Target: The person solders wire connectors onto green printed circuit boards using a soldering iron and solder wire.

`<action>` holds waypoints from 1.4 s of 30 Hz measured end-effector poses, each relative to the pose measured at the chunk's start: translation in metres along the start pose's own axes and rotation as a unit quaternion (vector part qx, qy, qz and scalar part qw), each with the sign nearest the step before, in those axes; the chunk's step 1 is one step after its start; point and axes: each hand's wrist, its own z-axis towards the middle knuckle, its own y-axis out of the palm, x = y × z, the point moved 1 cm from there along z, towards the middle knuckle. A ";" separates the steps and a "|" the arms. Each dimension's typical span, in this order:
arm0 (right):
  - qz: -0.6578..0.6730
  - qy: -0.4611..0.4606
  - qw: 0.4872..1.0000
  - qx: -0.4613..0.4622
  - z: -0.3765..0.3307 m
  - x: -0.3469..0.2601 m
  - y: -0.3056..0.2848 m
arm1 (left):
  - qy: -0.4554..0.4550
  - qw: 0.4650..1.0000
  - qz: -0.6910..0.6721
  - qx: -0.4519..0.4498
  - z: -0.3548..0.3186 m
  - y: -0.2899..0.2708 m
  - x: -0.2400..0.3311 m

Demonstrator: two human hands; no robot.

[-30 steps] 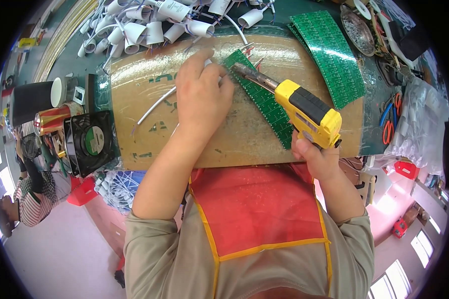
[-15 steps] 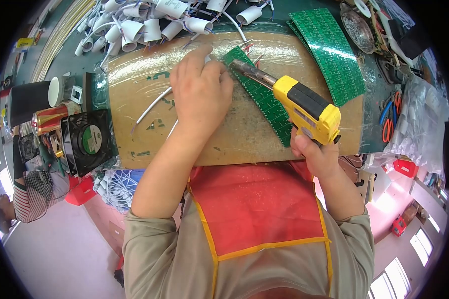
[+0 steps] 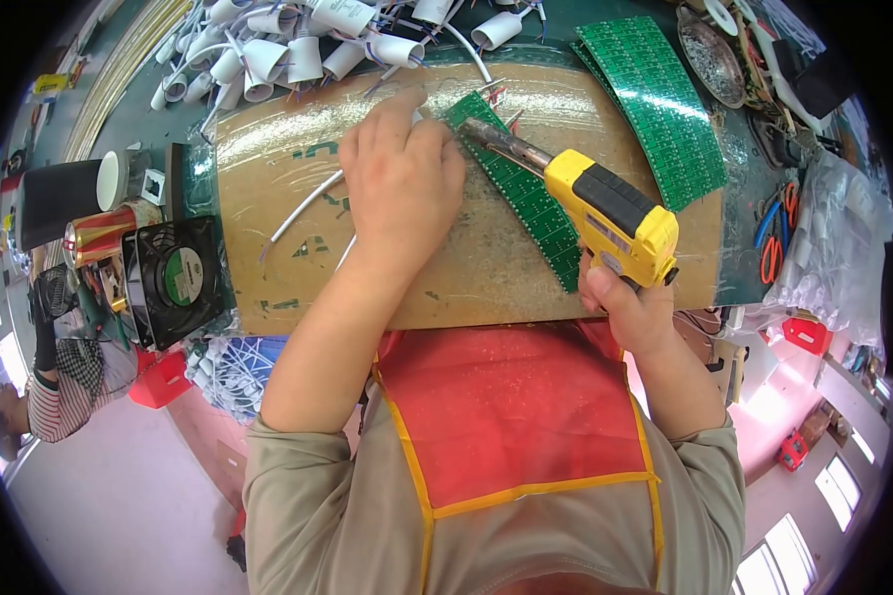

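Board strip (image 3: 526, 198): long, narrow, green, lying slantwise on the taped cardboard mat (image 3: 288, 288), far end under the left hand (image 3: 402, 174), near end reaching toward the right hand (image 3: 625, 307). Looks thin and light, stiff along its width yet likely to flex or snap along its length if lifted by one end; studded surface, so best pinned flat with fingertips near the work spot or picked up by the long edges. Left hand pressed down on the far end, fingers bunched; whether something small is pinched beneath cannot be told. Right hand clamped round the grip of the yellow soldering gun (image 3: 610, 213), metal tip (image 3: 481, 134) laid just over the strip beside the left fingers. Probably hot at the tip, so to be held only by the handle. White wire (image 3: 303, 210) trailing out from under the left hand across the mat; limp, light. More green boards (image 3: 655, 99) stacked to the right, white capacitors (image 3: 298, 55) heaped beyond the mat, black fan (image 3: 174, 278) at the left edge, all well apart from the hands.
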 end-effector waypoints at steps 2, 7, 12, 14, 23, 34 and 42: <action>0.023 0.000 1.000 -0.001 0.000 0.001 0.000 | 0.000 1.000 0.001 -0.002 0.000 0.000 0.000; 0.056 -0.005 0.998 0.002 -0.002 -0.002 -0.002 | -0.001 1.000 0.000 -0.002 0.000 -0.001 0.001; 0.037 -0.014 0.999 -0.004 0.000 -0.005 -0.002 | 0.003 1.000 0.005 -0.001 0.001 -0.001 0.001; 0.024 -0.034 0.999 -0.025 0.001 -0.007 -0.002 | -0.001 1.000 0.001 0.002 0.001 -0.001 0.001; 0.015 -0.005 1.000 -0.005 0.005 -0.007 0.002 | -0.038 0.999 -0.030 -0.024 0.006 -0.003 0.000; -0.007 0.006 1.000 -0.003 0.006 -0.009 0.004 | -0.047 0.996 -0.076 -0.021 0.008 0.000 -0.002; -0.004 0.011 1.000 0.008 0.005 -0.007 0.005 | -0.049 0.996 -0.061 -0.032 0.008 -0.001 -0.002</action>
